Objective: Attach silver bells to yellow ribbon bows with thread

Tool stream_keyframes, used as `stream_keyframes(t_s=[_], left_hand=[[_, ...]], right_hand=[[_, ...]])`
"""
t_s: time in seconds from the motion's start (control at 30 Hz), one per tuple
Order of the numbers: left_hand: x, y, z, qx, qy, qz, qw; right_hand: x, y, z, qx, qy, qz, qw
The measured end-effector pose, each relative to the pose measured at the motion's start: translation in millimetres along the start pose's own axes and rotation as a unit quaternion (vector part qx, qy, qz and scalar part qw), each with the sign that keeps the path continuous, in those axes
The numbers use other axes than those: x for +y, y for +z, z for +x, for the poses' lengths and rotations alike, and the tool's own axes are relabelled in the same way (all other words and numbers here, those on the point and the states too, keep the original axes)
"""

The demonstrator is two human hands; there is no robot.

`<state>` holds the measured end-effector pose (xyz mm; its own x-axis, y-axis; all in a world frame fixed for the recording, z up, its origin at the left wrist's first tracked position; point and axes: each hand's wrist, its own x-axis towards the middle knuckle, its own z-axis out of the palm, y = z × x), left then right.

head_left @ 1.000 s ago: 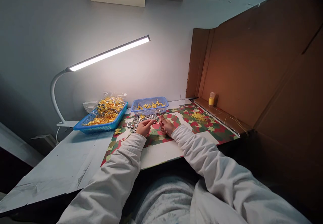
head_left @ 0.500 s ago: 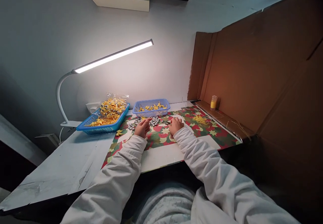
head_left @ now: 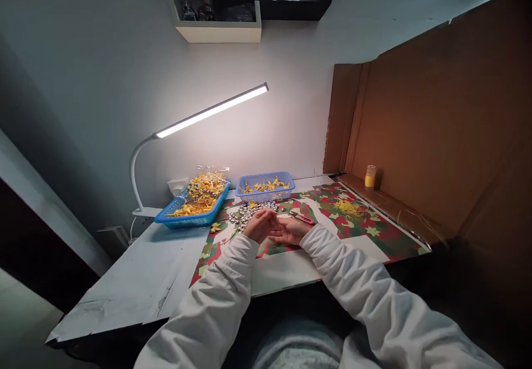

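My left hand (head_left: 258, 226) and my right hand (head_left: 290, 231) meet over the patterned mat, fingertips touching. The left fingers are closed in a pinch; whatever they hold is too small to make out. Palm upward, the right hand has its fingers stretched out beneath the left fingertips. Behind them spreads a pile of shiny silver beads (head_left: 245, 211). Just past the right hand lies a small red-handled tool (head_left: 303, 218), perhaps thread snips. A yellow flower-like piece (head_left: 215, 227) rests to the left of the beads.
A blue basket (head_left: 216, 216) heaped with yellow pieces and a plastic bag stands left; a paler basket (head_left: 266, 195) with yellow pieces stands behind. Yellow threads (head_left: 348, 208) lie right, near a yellow-filled bottle (head_left: 369, 177). A lit lamp (head_left: 211, 111) hangs over the table; cardboard (head_left: 428, 125) walls the right side.
My hands, apart before, have come together. The right hand has turned palm up, and the red-handled tool now lies on the mat beside it. The whole view has shifted.
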<state>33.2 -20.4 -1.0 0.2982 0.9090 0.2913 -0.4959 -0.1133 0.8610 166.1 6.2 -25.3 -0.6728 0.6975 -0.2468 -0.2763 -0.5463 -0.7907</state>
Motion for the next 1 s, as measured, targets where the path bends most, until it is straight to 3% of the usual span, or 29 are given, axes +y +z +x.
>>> stream_keyframes(t_s=[0.17, 0.27, 0.37, 0.43, 0.5, 0.57, 0.63, 0.67, 0.73, 0.9, 1.0], left_hand=[[-10, 10.3, -6, -0.09, -0.077, 0.045, 0.992], [-12, 9.6, -6, -0.11, -0.095, 0.058, 0.988], [-11, 6.7, -3, -0.067, -0.08, 0.06, 0.993], [-9, 4.6, 0, -0.022, -0.062, 0.049, 0.997], [-6, 3.2, 3, 0.026, -0.029, 0.037, 0.999], [-3, 3.1, 4, 0.074, 0.017, 0.028, 0.997], [0, 4.2, 4, 0.102, 0.052, 0.027, 0.993], [1, 5.0, 3, 0.104, 0.06, 0.031, 0.992], [2, 6.3, 2, 0.088, 0.062, 0.049, 0.993], [-1, 2.8, 2, 0.052, 0.056, 0.119, 0.99], [-5, -1.7, 3, 0.061, 0.057, 0.146, 0.986]], right_hand=[[-14, -10, -3, 0.08, -0.123, 0.112, 0.983], [-21, -13, -7, 0.095, -0.132, 0.134, 0.977], [-24, -14, -10, 0.173, -0.138, 0.071, 0.973], [-26, -13, -11, 0.24, -0.179, 0.039, 0.953], [-26, -11, -15, 0.269, -0.214, 0.021, 0.939], [-25, -6, -18, 0.208, -0.151, -0.019, 0.966], [-21, 0, -21, 0.055, 0.017, -0.061, 0.997], [-19, 2, -22, -0.019, 0.087, -0.054, 0.995], [-14, 5, -22, -0.089, 0.133, -0.002, 0.987], [-14, -1, -17, 0.006, 0.013, 0.114, 0.993], [-15, -5, -15, 0.004, 0.008, 0.144, 0.99]])
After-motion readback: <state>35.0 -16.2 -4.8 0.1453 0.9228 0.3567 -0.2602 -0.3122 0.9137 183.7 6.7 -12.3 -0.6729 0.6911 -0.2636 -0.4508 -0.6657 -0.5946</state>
